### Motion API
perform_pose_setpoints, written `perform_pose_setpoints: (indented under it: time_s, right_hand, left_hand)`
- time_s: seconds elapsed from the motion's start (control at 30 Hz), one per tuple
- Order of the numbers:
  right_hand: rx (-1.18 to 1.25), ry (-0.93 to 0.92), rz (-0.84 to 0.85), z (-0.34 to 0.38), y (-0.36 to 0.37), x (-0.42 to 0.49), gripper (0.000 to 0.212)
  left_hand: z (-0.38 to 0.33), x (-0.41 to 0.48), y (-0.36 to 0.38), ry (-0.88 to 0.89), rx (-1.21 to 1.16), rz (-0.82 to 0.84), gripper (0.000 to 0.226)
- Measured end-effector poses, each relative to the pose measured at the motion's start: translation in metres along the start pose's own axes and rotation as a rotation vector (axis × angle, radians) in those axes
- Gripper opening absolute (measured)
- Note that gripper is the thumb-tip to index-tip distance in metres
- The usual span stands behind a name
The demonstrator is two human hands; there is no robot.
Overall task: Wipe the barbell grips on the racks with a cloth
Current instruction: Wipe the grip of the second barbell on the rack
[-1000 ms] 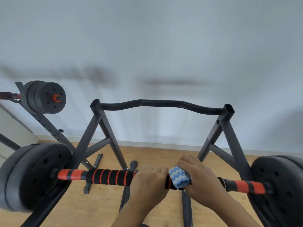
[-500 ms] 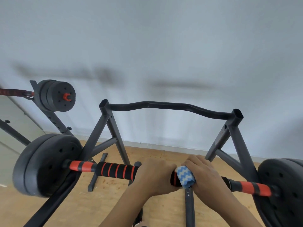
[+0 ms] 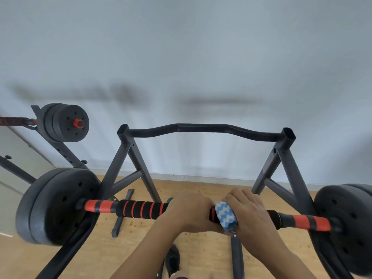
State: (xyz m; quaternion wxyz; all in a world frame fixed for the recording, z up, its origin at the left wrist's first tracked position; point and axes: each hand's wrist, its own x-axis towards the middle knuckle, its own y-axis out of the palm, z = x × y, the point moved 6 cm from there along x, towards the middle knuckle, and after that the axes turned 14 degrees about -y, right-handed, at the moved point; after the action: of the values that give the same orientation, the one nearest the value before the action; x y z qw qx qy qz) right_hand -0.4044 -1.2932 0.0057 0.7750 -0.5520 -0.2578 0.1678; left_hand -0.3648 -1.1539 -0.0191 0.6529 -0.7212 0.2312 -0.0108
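Two barbells are showing: one lying across the near rack [image 3: 128,158] with a black and orange foam grip [image 3: 141,209], and one sitting higher at the far left [image 3: 14,120]. Three stacks of black weight plates are appearing, at [image 3: 54,204], [image 3: 346,228] and [image 3: 64,122]. Two hands, left [image 3: 191,213] and right [image 3: 249,214], are sharing one blue-and-white cloth [image 3: 225,216], and one shoe [image 3: 173,258] is showing below.

A barbell [image 3: 141,209] is laid horizontally across a dark metal rack [image 3: 128,158], near the rack's front edge. Its grip [image 3: 144,209] is covered in black foam ringed with orange bands, and plain orange sleeves are seen toward both ends, just inside the black weight plates [image 3: 54,206]. A cloth [image 3: 225,217], white with blue zigzag stripes, is wrapped over the bar right of its middle and is bunched tightly against the foam. A second barbell [image 3: 66,122] is seen on another rack at the far left.
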Motion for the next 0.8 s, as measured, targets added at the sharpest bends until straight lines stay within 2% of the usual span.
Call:
perform_pose_setpoints:
  time_s: [0.07, 0.1, 0.13, 0.2, 0.27, 0.37, 0.53, 0.63, 0.7, 0.77, 0.8]
  right_hand:
    - [0.007, -0.001, -0.021, 0.0, 0.0, -0.001, 0.075]
    - [0.018, 0.002, -0.028, -0.001, 0.001, -0.002, 0.072]
    - [0.028, 0.009, -0.034, -0.002, 0.002, -0.002, 0.07]
    - [0.042, 0.036, -0.04, -0.007, 0.004, -0.001, 0.069]
    - [0.048, 0.054, -0.037, -0.011, 0.004, 0.003, 0.068]
    - [0.057, 0.042, -0.006, -0.012, 0.006, 0.008, 0.057]
    - [0.08, 0.024, -0.003, -0.016, 0.007, 0.009, 0.059]
    - [0.123, 0.017, -0.018, -0.014, 0.005, 0.009, 0.063]
    - [0.149, -0.006, -0.043, -0.011, 0.0, 0.007, 0.058]
    - [0.163, -0.004, -0.067, -0.013, -0.005, 0.006, 0.054]
    - [0.162, 0.005, -0.076, -0.015, -0.006, 0.008, 0.053]
  left_hand:
    - [0.006, 0.009, 0.001, -0.018, -0.067, 0.097, 0.073]
    - [0.007, 0.011, -0.002, -0.007, -0.082, 0.084, 0.075]
    - [0.008, 0.011, -0.007, 0.018, -0.065, 0.02, 0.075]
    - [0.005, 0.006, -0.015, 0.063, 0.026, -0.209, 0.074]
    - [0.001, -0.004, -0.01, 0.029, 0.064, -0.375, 0.073]
    - [-0.005, -0.013, 0.001, -0.04, 0.045, -0.451, 0.072]
    - [-0.004, 0.003, -0.007, -0.036, 0.041, -0.274, 0.073]
    - [0.003, 0.018, -0.002, -0.087, -0.007, -0.064, 0.08]
    - [0.006, 0.027, -0.005, -0.111, -0.088, 0.058, 0.074]
    - [0.006, 0.032, -0.013, -0.095, -0.107, 0.039, 0.071]
    - [0.005, 0.03, -0.018, -0.077, -0.074, -0.044, 0.072]
